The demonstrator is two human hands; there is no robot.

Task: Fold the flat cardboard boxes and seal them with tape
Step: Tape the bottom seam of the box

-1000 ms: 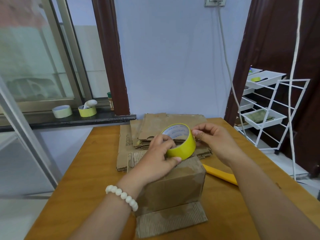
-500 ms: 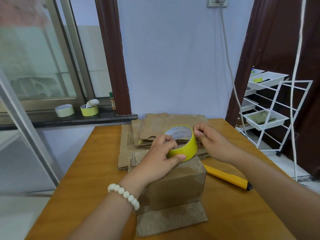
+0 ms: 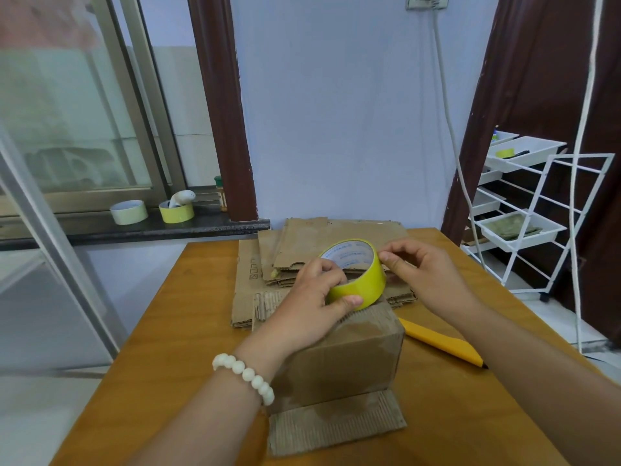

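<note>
Left hand (image 3: 312, 297): our fingers grip the tape roll (image 3: 356, 277) at the far top edge of the box (image 3: 346, 358).
Right hand (image 3: 420, 274): we pinch the roll's right rim.
Box: on the tabletop (image 3: 168, 331), before the flat cardboard (image 3: 302, 240).

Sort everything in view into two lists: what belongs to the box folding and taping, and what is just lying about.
In the job: yellow tape roll, gripped by the left hand, pinched at its edge by the right hand; folded box; flat cardboard stack; yellow cutter, likely for the tape.
Lying about: pale tape roll and yellow-green tape roll on the sill; small jar; white rack.
</note>
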